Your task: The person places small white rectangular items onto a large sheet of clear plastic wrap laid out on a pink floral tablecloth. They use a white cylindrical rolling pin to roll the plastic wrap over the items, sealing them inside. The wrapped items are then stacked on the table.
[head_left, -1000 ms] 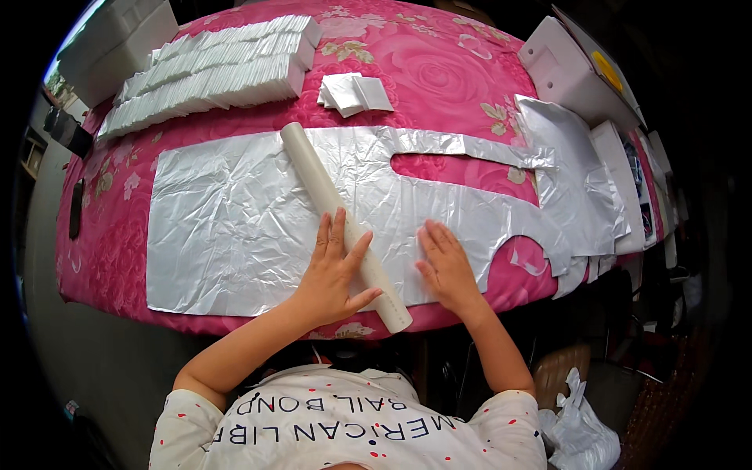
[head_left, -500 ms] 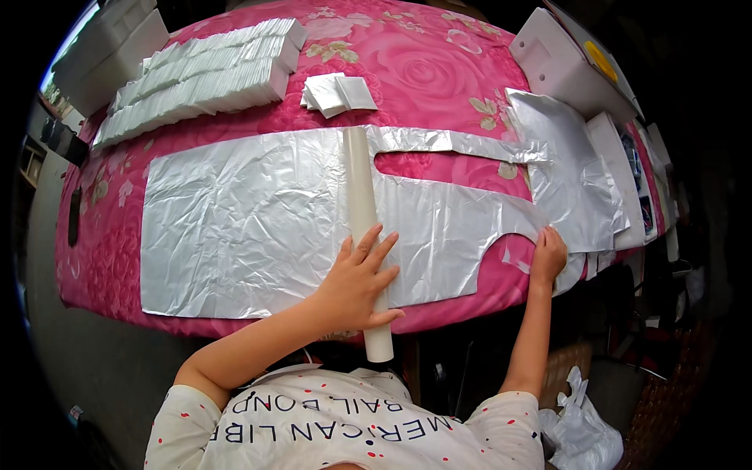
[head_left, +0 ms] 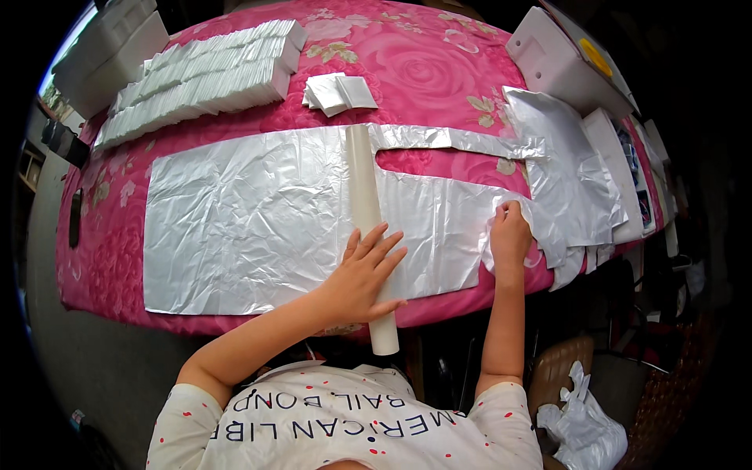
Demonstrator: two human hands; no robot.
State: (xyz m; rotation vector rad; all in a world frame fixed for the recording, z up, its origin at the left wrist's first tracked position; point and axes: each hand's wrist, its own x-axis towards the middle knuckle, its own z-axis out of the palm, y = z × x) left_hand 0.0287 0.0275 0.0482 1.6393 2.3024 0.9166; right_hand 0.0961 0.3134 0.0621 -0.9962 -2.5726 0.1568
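A thin white plastic apron (head_left: 243, 219), with a long cut-out and strap-like ends, lies creased across the table. Over its middle, running toward my body, lies a long pale tube (head_left: 363, 176); its near end juts past the table edge. My left hand (head_left: 362, 276) rests on the tube with fingers spread. My right hand (head_left: 509, 233) is closed in a pinch on the near strap of the apron, gathering the film. More white plastic sheets (head_left: 568, 172) lie under the apron's right end.
Rows of folded white packets (head_left: 204, 78) stand at the far left, and a few folded packets (head_left: 341, 92) lie beyond the apron. White foam boxes (head_left: 560, 59) stand far right. A pink flowered cloth (head_left: 427, 66) covers the table. A white plastic bag (head_left: 583, 427) sits lower right.
My right hand has moved left and slightly away from me, drawing the near strap of the apron with it. My left hand stays on the tube, which has shifted slightly.
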